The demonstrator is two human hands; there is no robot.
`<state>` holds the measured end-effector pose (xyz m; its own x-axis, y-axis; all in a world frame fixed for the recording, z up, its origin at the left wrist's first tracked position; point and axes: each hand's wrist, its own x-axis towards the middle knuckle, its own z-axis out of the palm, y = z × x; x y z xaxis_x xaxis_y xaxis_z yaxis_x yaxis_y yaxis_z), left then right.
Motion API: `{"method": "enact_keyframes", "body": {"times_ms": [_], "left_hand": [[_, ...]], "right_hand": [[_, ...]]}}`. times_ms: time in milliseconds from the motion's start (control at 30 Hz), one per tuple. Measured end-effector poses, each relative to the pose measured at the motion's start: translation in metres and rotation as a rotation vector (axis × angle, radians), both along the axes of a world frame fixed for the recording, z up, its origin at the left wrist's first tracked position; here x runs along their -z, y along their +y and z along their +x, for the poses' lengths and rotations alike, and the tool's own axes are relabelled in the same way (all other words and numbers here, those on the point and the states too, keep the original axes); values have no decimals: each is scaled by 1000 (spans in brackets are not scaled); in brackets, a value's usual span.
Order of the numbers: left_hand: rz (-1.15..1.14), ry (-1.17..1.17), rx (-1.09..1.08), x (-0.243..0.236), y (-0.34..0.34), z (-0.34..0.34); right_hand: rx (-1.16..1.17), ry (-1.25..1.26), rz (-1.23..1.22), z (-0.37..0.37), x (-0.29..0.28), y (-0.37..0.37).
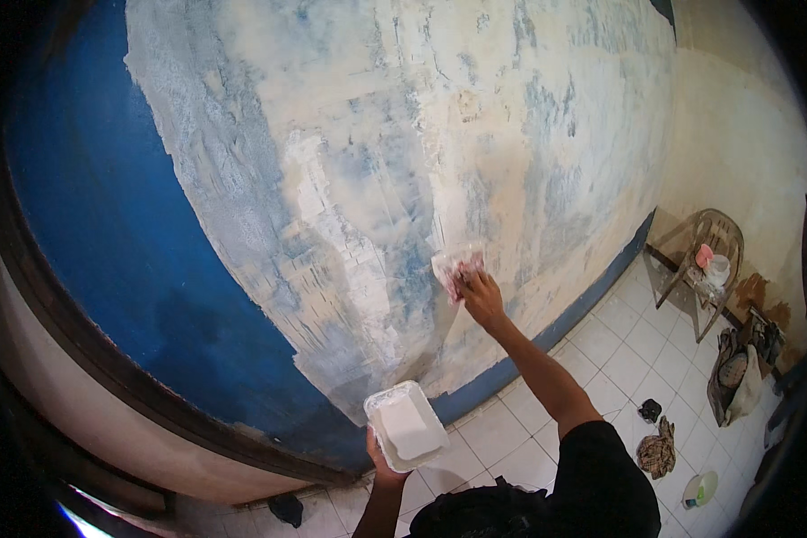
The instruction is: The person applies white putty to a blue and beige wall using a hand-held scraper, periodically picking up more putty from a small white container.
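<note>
My left hand (pixel 384 464) grips the side of a square white tub (pixel 433 419) with a smooth layer of white filler inside. Its fingers are partly hidden beneath the tub. Farther up and to the right, my right hand (pixel 481 298) is closed around a flat putty spreader (pixel 458 269), reddish and smeared with white. The spreader's broad edge lies against the wall (pixel 511 170). Patchy cream and white filler covers much of that wall, with blue paint showing through in places. A brighter white strip (pixel 368 278) runs down it left of the spreader.
Solid blue paint (pixel 188 296) borders the filler on the left, above a dark curved trim (pixel 152 394). White floor tiles (pixel 628 368) lie below. A chair (pixel 713 242) holding bags stands at right, near a sack (pixel 735 381), a crumpled cloth (pixel 657 451) and a round container (pixel 699 490).
</note>
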<state>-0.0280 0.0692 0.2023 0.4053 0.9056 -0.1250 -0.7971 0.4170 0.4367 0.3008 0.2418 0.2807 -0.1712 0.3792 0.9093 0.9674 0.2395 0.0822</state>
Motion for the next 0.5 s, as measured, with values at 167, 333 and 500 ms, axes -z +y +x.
{"method": "enact_keyframes", "body": {"times_ms": [167, 333, 500], "left_hand": [[89, 79, -23, -9, -4, 8], [41, -35, 63, -24, -12, 15], [92, -5, 31, -20, -13, 14]], "right_hand": [[-38, 0, 32, 1, -2, -13], [-101, 55, 344, -50, -161, 5], [-129, 42, 337, -64, -177, 27]]}}
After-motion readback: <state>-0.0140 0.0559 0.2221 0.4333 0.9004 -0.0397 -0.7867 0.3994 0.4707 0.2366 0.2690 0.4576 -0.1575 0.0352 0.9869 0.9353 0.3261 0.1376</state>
